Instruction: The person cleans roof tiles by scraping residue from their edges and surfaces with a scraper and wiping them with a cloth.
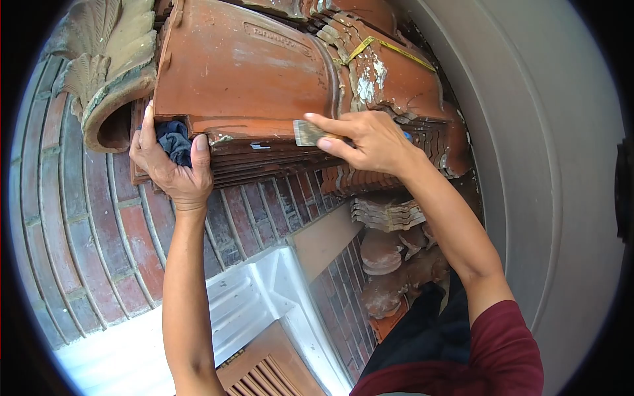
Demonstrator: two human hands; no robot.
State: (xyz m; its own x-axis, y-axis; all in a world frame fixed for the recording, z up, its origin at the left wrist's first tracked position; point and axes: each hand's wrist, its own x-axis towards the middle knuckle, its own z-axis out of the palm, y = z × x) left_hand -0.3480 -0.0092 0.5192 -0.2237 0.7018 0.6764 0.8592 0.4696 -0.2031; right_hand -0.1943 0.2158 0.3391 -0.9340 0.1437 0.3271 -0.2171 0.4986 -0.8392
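Note:
My left hand (173, 165) is closed around a crumpled dark blue cloth (175, 142), its fingers and thumb against the near corner of the top roof tile (244, 69). The tile is orange-brown clay with raised lettering and lies on a stack of similar tiles. In my right hand (370, 140) is a scraper (306, 133) with a short, flat greyish blade; the fingers cover most of its handle. The blade rests at the tile's long lower edge, where a darker streak runs along the clay.
A curved ridge tile (122, 86) with shell ornament sits left of the stack. More stacked tiles (396, 72) stand to the right, with a yellow strap (396, 49) across them. A brick wall (119, 224), a white moulded frame (264, 284) and a grey panel (528, 132) surround the area.

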